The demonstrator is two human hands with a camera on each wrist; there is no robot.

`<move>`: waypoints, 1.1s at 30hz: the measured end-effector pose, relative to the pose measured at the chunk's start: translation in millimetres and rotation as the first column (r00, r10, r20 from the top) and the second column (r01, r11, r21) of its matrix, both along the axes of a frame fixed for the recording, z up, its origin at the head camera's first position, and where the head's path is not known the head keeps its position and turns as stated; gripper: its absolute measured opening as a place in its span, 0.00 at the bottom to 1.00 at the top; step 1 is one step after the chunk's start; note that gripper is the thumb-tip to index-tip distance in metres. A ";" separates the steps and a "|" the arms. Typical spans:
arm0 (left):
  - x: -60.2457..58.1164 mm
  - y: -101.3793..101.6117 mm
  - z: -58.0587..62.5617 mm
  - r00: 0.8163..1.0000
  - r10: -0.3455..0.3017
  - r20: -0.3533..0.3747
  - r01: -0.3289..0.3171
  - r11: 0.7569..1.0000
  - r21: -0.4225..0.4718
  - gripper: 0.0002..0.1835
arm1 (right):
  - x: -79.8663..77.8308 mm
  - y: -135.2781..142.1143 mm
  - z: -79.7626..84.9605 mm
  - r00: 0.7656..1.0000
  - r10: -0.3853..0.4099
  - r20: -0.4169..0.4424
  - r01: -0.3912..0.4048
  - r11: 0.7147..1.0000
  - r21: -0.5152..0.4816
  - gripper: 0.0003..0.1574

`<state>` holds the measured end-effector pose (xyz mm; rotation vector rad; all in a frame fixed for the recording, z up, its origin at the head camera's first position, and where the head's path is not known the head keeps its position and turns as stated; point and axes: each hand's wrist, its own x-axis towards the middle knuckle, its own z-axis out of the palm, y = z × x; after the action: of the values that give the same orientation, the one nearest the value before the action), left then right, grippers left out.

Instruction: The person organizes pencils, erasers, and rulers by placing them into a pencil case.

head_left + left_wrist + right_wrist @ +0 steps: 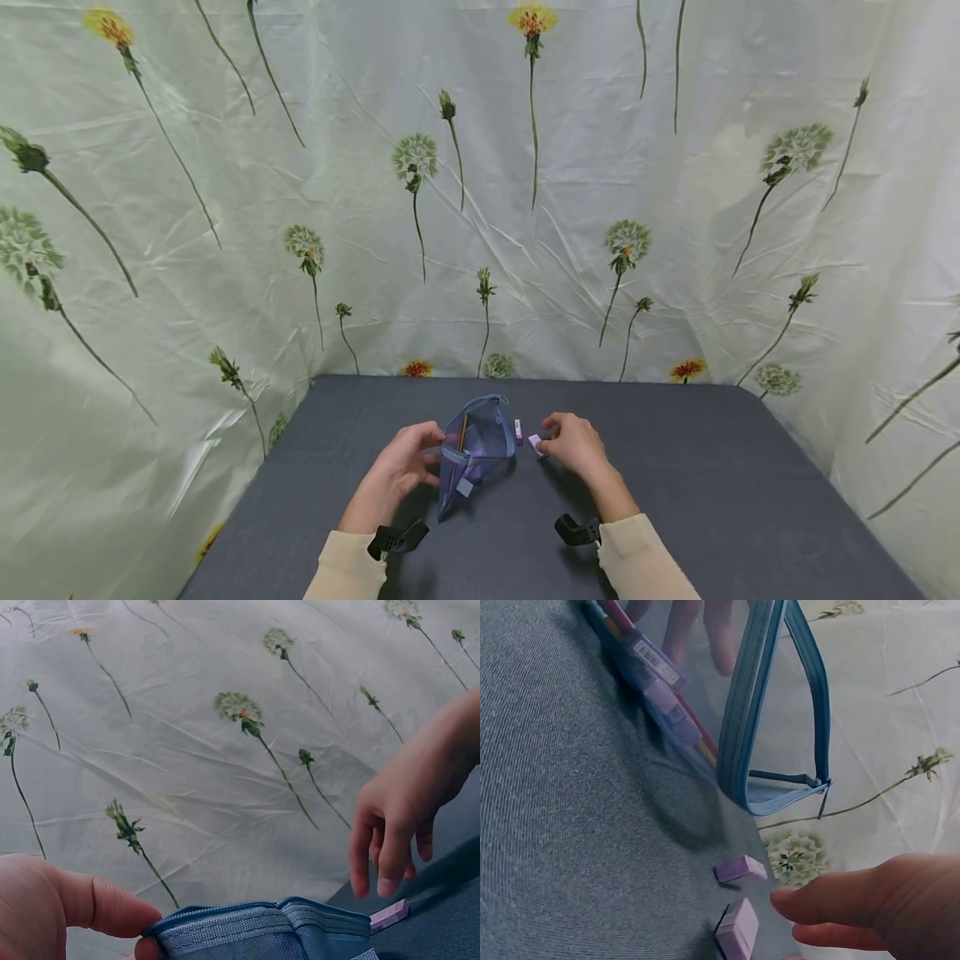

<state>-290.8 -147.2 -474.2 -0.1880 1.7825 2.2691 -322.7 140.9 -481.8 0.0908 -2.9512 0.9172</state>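
A blue mesh zip pouch (487,457) stands tilted on the table with its mouth unzipped. My left hand (397,468) pinches the pouch's edge between thumb and fingers. Inside lie a yellow pencil (462,433), a red stick (695,724) and purple barcoded blocks (658,664). Right of the pouch are two small purple-and-white blocks, like erasers: a farther one (518,431) and a nearer one (536,446). Close over the nearer block is my right hand (576,446), fingers loosely bent downward. The right wrist view shows a gap between its fingers and both blocks.
The dark grey table (675,500) stretches out on both sides of the pouch. Behind it hangs a pale curtain (555,250) printed with dandelions. Black bands (397,540) circle both wrists below cream sleeves.
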 end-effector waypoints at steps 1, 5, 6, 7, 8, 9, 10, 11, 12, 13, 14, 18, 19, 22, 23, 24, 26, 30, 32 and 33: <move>0.1 -0.1 -0.1 1.000 -0.003 0.001 0.003 1.000 -0.003 0.13 | -0.6 0.1 -1.2 1.000 0.005 -0.002 -0.005 1.000 0.000 0.22; -0.4 -0.9 0.1 1.000 -0.018 0.002 0.018 1.000 -0.003 0.12 | -2.7 1.8 -6.6 1.000 0.028 -0.008 -0.028 1.000 0.014 0.24; -0.7 -1.3 -0.1 1.000 -0.022 -0.002 0.022 1.000 0.000 0.12 | -2.8 2.3 -7.7 0.999 0.035 -0.004 -0.034 0.999 0.015 0.25; -1.1 -1.4 -0.1 1.000 -0.023 0.000 0.023 1.000 0.004 0.13 | -3.1 2.8 -9.0 0.999 0.042 0.001 -0.042 0.999 0.017 0.25; -1.3 -1.7 0.0 1.000 -0.023 0.001 0.023 1.000 0.008 0.13 | -3.4 3.2 -10.2 0.999 0.049 0.007 -0.049 0.999 0.019 0.26; -1.4 -2.0 0.1 1.000 -0.024 0.000 0.024 1.000 0.013 0.13 | -3.5 3.5 -11.1 0.999 0.053 0.012 -0.053 0.998 0.019 0.26; -1.6 -2.2 0.1 1.000 -0.021 -0.001 0.021 1.000 0.015 0.13 | -3.6 3.5 -12.2 0.998 0.059 0.017 -0.059 0.998 0.019 0.27; -1.7 -2.4 0.1 1.000 -0.018 -0.001 0.018 1.000 0.018 0.13 | -3.9 3.6 -13.3 0.998 0.064 0.019 -0.064 0.998 0.017 0.27; -1.9 -2.5 0.2 1.000 -0.017 0.000 0.017 1.000 0.020 0.13 | -4.0 3.5 -14.4 0.998 0.066 0.015 -0.066 0.998 0.018 0.27; -2.0 -2.6 0.2 1.000 -0.013 0.003 0.013 1.000 0.021 0.13 | -4.3 3.4 -15.7 0.998 0.068 0.008 -0.068 0.997 0.021 0.27; -2.1 -2.6 0.0 1.000 -0.012 0.004 0.012 1.000 0.021 0.13 | -4.7 3.2 -16.9 0.998 0.068 0.001 -0.068 0.997 0.025 0.26; -1.9 -2.4 -0.3 1.000 -0.019 0.010 0.018 1.000 0.023 0.13 | -5.9 2.7 -21.3 0.998 0.057 -0.029 -0.055 0.997 0.044 0.25; -1.7 -2.5 -0.1 1.000 -0.023 0.008 0.023 0.999 0.023 0.13 | -6.3 2.6 -22.0 0.998 0.051 -0.036 -0.049 0.998 0.047 0.25; -1.8 -2.6 0.6 0.999 -0.032 0.005 0.031 0.999 0.020 0.12 | -7.3 1.7 -23.3 0.998 0.029 -0.048 -0.026 0.998 0.053 0.23; -1.9 -2.5 0.8 0.999 -0.032 0.004 0.032 0.999 0.017 0.12 | -7.5 1.4 -23.7 0.998 0.022 -0.051 -0.019 0.998 0.055 0.22; -2.0 -2.5 0.9 0.999 -0.032 0.004 0.032 0.999 0.016 0.12 | -7.6 1.1 -24.1 0.999 0.017 -0.052 -0.014 0.998 0.057 0.22; -2.0 -2.6 1.2 1.000 -0.026 0.008 0.026 1.000 0.016 0.12 | -7.7 0.4 -24.8 0.999 0.009 -0.052 -0.006 0.998 0.061 0.20; -0.6 -2.5 1.0 1.000 -0.019 0.012 0.019 1.000 0.014 0.13 | -7.3 -0.4 -26.5 0.998 0.004 -0.061 0.000 0.998 0.069 0.17; 0.1 -2.3 0.7 1.000 -0.022 0.010 0.022 1.000 0.010 0.13 | -6.7 -0.6 -27.1 0.998 0.003 -0.068 0.002 0.997 0.072 0.16; 0.3 -2.2 0.4 1.000 -0.022 0.008 0.022 1.000 0.008 0.12 | -6.3 -0.7 -27.5 0.997 0.002 -0.071 0.003 0.997 0.072 0.15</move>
<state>-290.6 -149.4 -473.7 -0.1752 1.7624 2.2562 -329.1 140.2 -509.3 0.1229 -2.9182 0.7904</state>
